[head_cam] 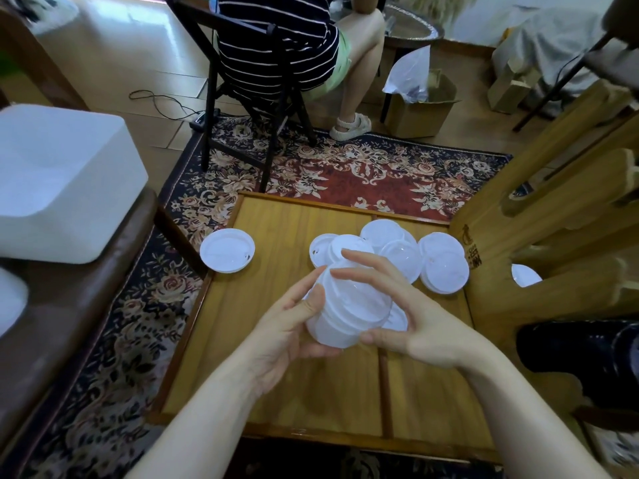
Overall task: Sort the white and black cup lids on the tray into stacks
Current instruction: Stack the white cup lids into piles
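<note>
1. Both of my forearms reach in from the near edge, and between them I hold a stack of white lids [340, 309] lifted above the wooden tray [276, 385].
2. My left hand [294, 326] cups the stack from its left and underneath, thumb pressed against the side, fingers closed around it.
3. My right hand [408, 316] clamps the same stack from the right, with the fingers curled over the top lid and the thumb at the lower edge.
4. Just beyond the stack, a loose pile of white lids [390, 257] lies on the tray, overlapping one another toward its far right corner.
5. One single white lid [227, 249] sits apart at the tray's far left rim, partly overhanging the edge.
6. I can see no black lid clearly on the tray; a dark object [581, 357] lies off its right side, but I cannot tell what it is.
7. Right of the tray stands a wooden frame [553, 219], and another white lid [525, 275] shows through a gap in it.
8. Under the tray lies a patterned rug [345, 167].
9. Left of the tray, a white box [62, 181] rests on a brown seat.
10. Beyond the tray, a person [283, 46] in a striped shirt sits on a dark chair, with a cardboard box [418, 112] beside them.
</note>
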A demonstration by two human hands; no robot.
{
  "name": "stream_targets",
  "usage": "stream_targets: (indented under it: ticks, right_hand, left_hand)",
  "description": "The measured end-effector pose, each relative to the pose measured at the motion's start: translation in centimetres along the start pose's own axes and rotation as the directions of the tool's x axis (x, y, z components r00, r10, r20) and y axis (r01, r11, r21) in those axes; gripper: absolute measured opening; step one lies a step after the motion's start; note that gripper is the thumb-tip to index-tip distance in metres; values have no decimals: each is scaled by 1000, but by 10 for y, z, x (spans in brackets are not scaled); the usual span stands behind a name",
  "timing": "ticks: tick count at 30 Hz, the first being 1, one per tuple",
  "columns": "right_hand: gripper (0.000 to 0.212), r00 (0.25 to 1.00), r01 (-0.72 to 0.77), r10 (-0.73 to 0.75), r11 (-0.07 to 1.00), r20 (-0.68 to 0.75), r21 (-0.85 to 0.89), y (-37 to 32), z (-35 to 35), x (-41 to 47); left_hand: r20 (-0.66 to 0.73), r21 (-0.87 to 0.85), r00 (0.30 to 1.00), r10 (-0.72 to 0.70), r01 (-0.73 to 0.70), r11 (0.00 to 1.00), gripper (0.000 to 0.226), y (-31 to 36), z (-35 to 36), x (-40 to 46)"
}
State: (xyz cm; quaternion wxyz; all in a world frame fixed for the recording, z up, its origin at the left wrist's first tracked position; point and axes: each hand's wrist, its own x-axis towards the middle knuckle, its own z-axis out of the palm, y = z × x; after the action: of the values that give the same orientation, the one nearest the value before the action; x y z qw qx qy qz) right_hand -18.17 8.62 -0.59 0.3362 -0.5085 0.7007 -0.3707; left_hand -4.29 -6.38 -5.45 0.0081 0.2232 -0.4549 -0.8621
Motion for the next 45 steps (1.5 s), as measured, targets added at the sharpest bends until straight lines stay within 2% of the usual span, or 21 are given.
stream_targets:
  ticks: [3,8,15,23,25,27,29,30,32,34,37,39,41,45]
  right_hand:
    - [72,998,4,-5,1000,-67,-13,2,5,1]
    - [73,983,1,-14,997,-181,-71,5,16,6]
    - [72,981,3,-17,998,-191,-70,9,26,5]
    - [83,944,11,-13,1000,-329,-10,11,48,11]
    - [80,956,18,-14,1000,-294,9,10,45,12]
    - [71,961,8,23,994,-274,111,11,33,14]
    - [53,920,-34,119,973,-373,228,21,15,20]
    - [44,866,-70,181,967,-467,245,32,4,23]
    - [43,736,-211,266,964,-623,163,59,-16,29]
    - [54,683,-377,297,926,-667,26,84,-29,34]
    - [73,709,-583,361,783,-606,-215,106,-34,42]
    - [85,725,-638,362,673,-586,-374,110,-30,47]
    - [90,719,-654,335,622,-609,-430,113,-26,50]
    - [80,713,-651,254,585,-653,-484,112,-19,49]
  left_hand:
    - [-39,-16,999,13,-14,1000,47,3,3,-3]
    - [-65,-19,997,48,-50,999,44,3,5,-7]
    - [-74,54,994,76,-72,996,75,-3,-2,-6]
    - [-204,94,972,120,-103,990,74,-4,-6,-4]
    - [-214,79,971,110,-95,992,73,-5,-6,-4]
    - [-209,44,974,90,-83,996,74,-4,-5,-3]
    - [-204,32,975,86,-81,996,76,-1,-5,-3]
    - [-210,31,974,90,-85,996,77,0,-5,-2]
    - [-233,18,968,96,-95,995,77,3,-7,-1]
    - [-247,-2,965,90,-94,996,77,3,-8,0]
    - [-251,-17,965,70,-76,997,79,3,-10,0]
    - [-244,-14,968,63,-69,998,78,3,-10,1]
    - [-235,-15,970,58,-64,998,78,4,-9,3]
    - [-213,-15,976,46,-50,999,78,4,-10,4]
